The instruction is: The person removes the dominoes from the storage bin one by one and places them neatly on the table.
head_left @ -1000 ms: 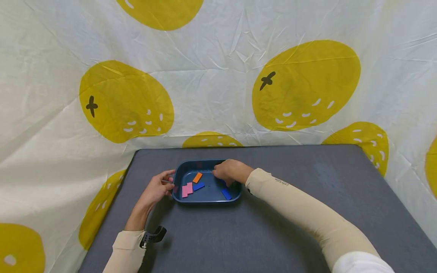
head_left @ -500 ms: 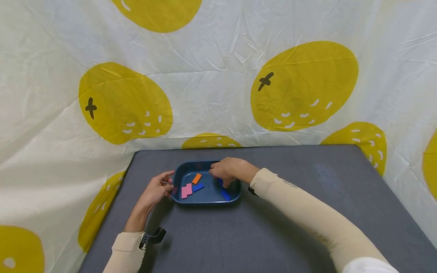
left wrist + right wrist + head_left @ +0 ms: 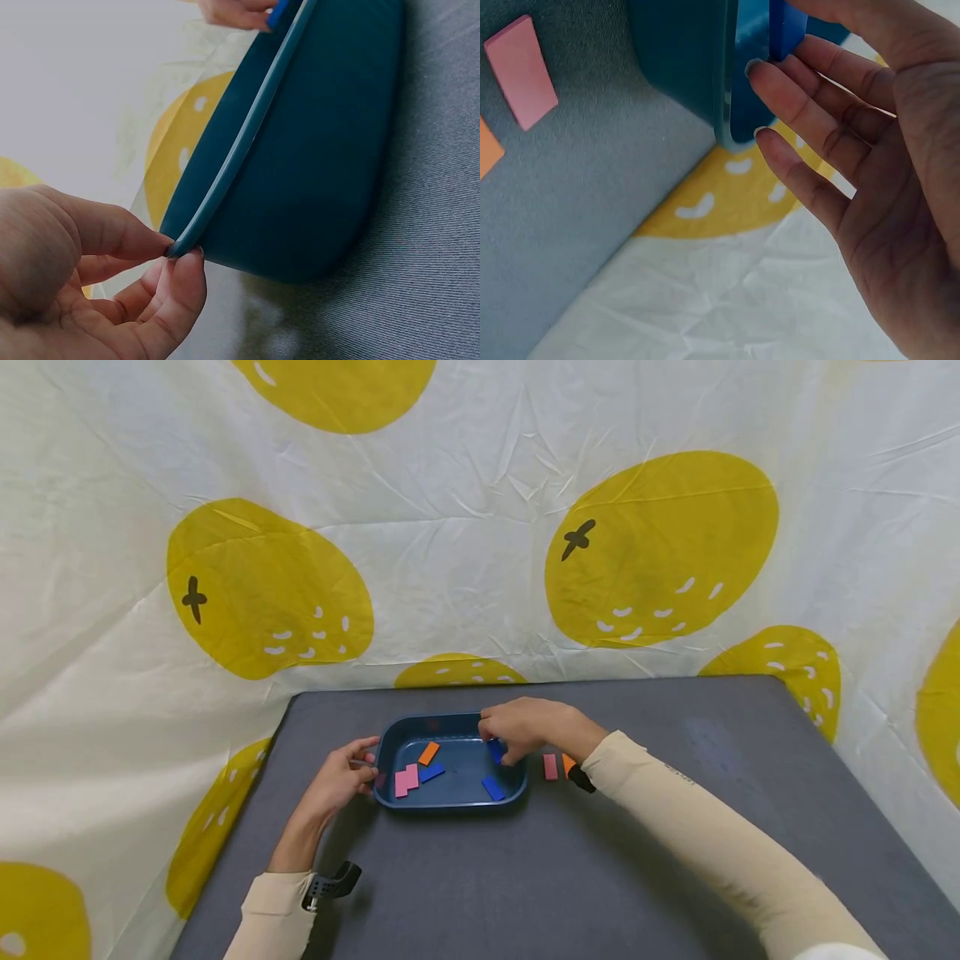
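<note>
A dark blue tray (image 3: 450, 807) stands on the table, its left rim pinched between the thumb and fingers of my left hand (image 3: 337, 781). Over the tray's right end, my right hand (image 3: 532, 727) grips a blue block (image 3: 496, 750) between thumb and fingertips; the right wrist view shows this blue block (image 3: 786, 30) upright near the tray wall. Flat on the tray floor lie a second blue block (image 3: 492, 788), a third blue block (image 3: 431, 772), an orange block (image 3: 428, 753) and two touching pink blocks (image 3: 407, 779).
Right of the tray, a pink block (image 3: 551, 767) and an orange block (image 3: 567, 765) lie on the grey table (image 3: 465, 885), the orange one partly behind my right wrist. A white curtain (image 3: 450, 577) with yellow fruit shapes hangs behind the table.
My right hand has moved right across the tray with the blue block in its grip. The pink and orange blocks beside the tray have come into sight. My left hand stays at the rim.
</note>
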`<state>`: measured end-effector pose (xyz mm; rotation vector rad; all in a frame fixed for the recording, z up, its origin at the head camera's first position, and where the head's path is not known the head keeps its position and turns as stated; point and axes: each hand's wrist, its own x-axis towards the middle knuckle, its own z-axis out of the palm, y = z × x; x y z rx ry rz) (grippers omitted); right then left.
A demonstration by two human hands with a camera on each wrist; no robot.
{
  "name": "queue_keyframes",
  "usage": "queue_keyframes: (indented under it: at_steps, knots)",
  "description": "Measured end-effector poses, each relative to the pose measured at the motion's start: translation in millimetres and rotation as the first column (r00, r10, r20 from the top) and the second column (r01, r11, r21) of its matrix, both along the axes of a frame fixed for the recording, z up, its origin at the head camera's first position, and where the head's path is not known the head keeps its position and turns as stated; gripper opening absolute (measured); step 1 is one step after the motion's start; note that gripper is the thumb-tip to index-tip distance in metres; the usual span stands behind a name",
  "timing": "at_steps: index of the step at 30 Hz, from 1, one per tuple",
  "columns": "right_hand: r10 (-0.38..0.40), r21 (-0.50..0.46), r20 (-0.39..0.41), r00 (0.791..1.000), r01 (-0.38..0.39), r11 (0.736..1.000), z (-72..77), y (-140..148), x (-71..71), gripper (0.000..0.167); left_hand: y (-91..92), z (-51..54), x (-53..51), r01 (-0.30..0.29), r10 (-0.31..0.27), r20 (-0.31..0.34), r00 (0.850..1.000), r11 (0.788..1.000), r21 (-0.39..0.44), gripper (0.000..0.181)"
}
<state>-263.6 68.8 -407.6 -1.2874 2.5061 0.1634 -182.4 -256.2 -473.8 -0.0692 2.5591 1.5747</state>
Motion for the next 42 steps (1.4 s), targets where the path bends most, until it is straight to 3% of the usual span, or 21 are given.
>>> queue_keyframes:
  at_steps: [10,21,31,42]
  knots:
    - [-0.023,-0.092,-0.012,1.0,0.022,0.996,6.5,30.1,2.4,0.046,0.5,2.0,1.3,-0.001,0.001,0.009,1.0,1.0,-0.01,0.052]
    - [-0.124,-0.131,0.015,0.992,0.125,0.983,1.1,66.7,6.4,0.041,0.0,1.3,1.2,-0.004,0.004,0.015,1.0,1.0,-0.007,0.052]
    - [-0.192,-0.167,0.06,0.979,0.2,0.966,-12.1,96.0,9.5,0.037,-0.6,1.7,1.2,-0.001,0.001,0.017,1.0,1.0,-0.008,0.052]
    - [-0.189,-0.186,0.072,0.979,0.199,0.962,-34.2,128.1,10.6,0.035,-0.7,0.6,0.6,-0.001,0.001,0.017,1.0,1.0,-0.009,0.052]
